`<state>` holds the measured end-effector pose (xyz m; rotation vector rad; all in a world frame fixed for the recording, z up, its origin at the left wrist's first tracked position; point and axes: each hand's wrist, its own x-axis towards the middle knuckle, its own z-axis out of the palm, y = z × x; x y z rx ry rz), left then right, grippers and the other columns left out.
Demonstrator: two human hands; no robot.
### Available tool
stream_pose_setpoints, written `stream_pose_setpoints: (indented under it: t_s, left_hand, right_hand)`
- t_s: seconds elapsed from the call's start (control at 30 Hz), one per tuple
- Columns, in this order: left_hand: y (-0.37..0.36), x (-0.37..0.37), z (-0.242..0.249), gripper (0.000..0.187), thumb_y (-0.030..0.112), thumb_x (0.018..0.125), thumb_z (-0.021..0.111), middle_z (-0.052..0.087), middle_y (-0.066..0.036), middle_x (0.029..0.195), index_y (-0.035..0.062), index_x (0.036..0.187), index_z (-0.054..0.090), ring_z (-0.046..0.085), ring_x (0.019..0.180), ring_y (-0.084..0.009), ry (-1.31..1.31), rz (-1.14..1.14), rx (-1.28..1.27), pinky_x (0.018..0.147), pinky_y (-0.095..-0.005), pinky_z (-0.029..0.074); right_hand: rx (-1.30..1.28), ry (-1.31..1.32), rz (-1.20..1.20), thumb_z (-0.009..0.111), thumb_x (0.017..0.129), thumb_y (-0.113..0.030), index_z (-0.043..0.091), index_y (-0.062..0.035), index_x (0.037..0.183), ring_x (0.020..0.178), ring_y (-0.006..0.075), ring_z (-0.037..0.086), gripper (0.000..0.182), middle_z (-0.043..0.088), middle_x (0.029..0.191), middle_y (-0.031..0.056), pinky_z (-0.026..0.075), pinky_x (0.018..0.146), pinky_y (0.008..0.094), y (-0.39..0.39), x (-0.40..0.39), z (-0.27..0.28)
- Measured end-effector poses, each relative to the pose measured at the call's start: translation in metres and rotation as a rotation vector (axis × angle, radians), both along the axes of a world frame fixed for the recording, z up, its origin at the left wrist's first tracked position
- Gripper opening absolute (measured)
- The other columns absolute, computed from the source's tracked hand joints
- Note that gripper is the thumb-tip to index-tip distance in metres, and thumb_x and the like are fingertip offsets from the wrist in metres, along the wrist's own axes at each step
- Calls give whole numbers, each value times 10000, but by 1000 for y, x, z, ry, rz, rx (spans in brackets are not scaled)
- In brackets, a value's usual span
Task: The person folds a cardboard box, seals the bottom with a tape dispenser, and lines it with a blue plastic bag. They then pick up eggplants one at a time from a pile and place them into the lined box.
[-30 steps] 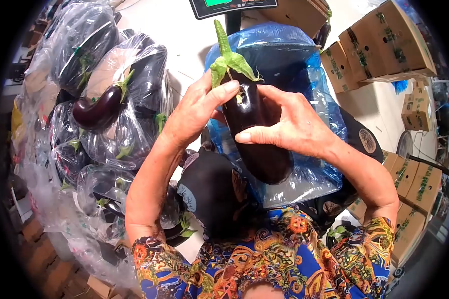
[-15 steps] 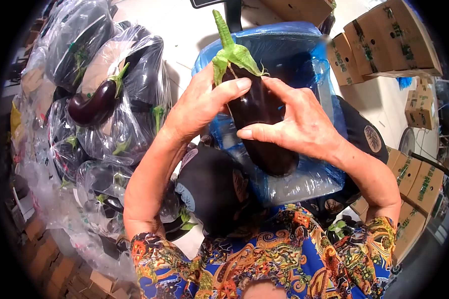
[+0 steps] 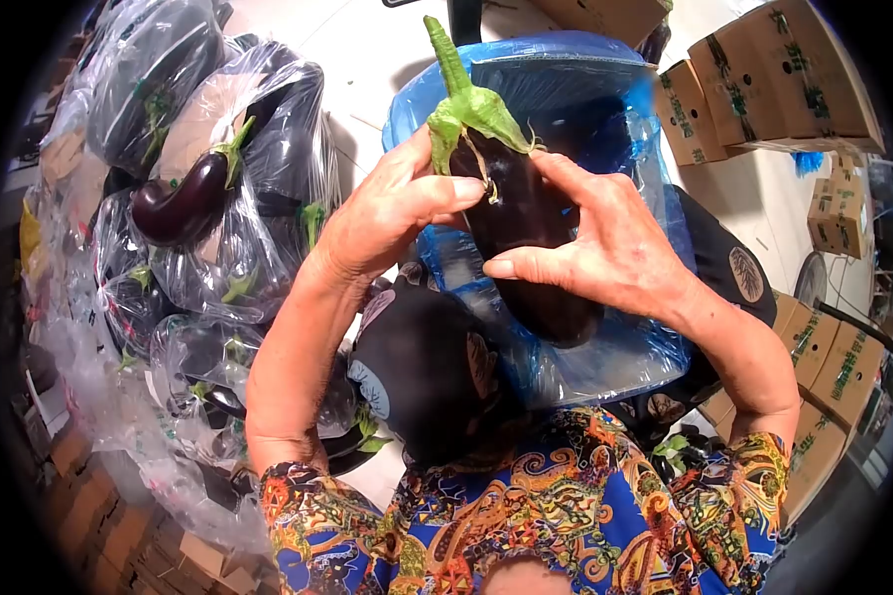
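- My left hand point(image 3: 382, 223) is wrapped round the upper part of the eggplant point(image 3: 526, 233), thumb pressed on the dark skin just under the green cap point(image 3: 471, 114).
- My right hand point(image 3: 615, 248) closes on the same eggplant from the other side, thumb across the front, fingers curled behind where I cannot see them.
- The eggplant stands nearly upright, stem up, raised above the blue bag point(image 3: 605, 109) that lines a container in front of me.
- I judge the step to be checking or cleaning the fruit near the cap; a thin dry strand hangs there by my left thumb.
- To do it well I would grip firmly with the right hand low on the body and let the left thumb work, pressing lightly so the skin does not bruise.
- Turning it slowly would show every side.
- To my left lie bagged eggplants point(image 3: 258, 198), with one loose eggplant point(image 3: 184, 198) on top; boxes point(image 3: 774, 79) stand to the right.
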<state>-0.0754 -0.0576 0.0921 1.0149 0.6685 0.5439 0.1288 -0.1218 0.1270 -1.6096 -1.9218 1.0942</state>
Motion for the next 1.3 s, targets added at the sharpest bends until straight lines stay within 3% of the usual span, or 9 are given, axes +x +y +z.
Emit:
stream_pose_setpoints:
  t_s: [0.1,0.2,0.27,0.4,0.5,0.57,0.97,1.17,1.3]
  left_hand:
    - [1,1,-10,559,198,791,638,568,-19,1044,25,1297,477,525,854,-80,13,3,53,673,-212,418]
    - [5,-1,-4,834,273,704,686,531,-93,1275,-11,1416,360,523,1157,-176,68,-54,-18,950,-278,426]
    - [5,-1,-6,848,269,698,695,519,-104,1295,-14,1420,352,503,1193,-187,31,-58,9,981,-290,412]
    - [3,-1,-9,844,250,709,700,504,-120,1312,-13,1427,342,480,1227,-208,-4,-43,-23,998,-304,402]
    - [-1,3,-9,581,196,771,678,562,-22,1039,33,1294,485,510,879,-99,-15,28,68,734,-223,424]
    - [-2,6,-6,567,198,773,688,556,-17,1019,37,1281,493,502,861,-94,11,48,33,709,-223,422]
    - [2,5,-24,519,264,795,687,542,-10,979,48,1233,511,499,844,-85,83,-40,-13,668,-218,424]
    - [-2,3,-31,539,310,831,686,586,-39,1061,44,1262,504,571,908,-118,85,3,-74,679,-230,486]
    - [0,12,-25,541,324,836,703,615,-42,1024,29,1245,508,606,832,-127,184,-44,3,650,-252,514]
  right_hand:
    - [24,-15,-2,852,666,-392,546,38,1165,818,239,672,727,678,911,172,516,718,346,0,-2,-2]
    - [42,-26,6,852,667,-392,547,36,1157,811,250,673,719,676,907,177,516,711,349,0,-1,-6]
    - [50,-18,5,852,668,-390,549,35,1148,810,254,673,709,674,905,179,515,707,351,0,-1,-7]
    - [82,51,-5,821,654,-381,541,56,1136,815,418,653,708,654,835,261,520,698,446,0,-2,-8]
    - [80,18,-7,833,659,-389,543,49,1127,806,370,657,704,658,850,235,517,696,417,0,-3,-11]
    - [32,-31,-6,854,666,-400,544,36,1127,783,271,666,706,668,883,184,511,691,357,0,-3,-10]
    - [-22,-19,-12,806,673,-418,516,64,1140,831,420,655,732,654,841,264,519,724,452,0,-2,-28]
    - [-208,149,16,791,693,-397,505,60,1197,900,345,674,737,670,943,235,529,787,392,5,5,-37]
    - [-286,213,-45,804,672,-470,462,37,1266,1100,310,599,852,595,1171,227,476,927,376,6,3,-39]
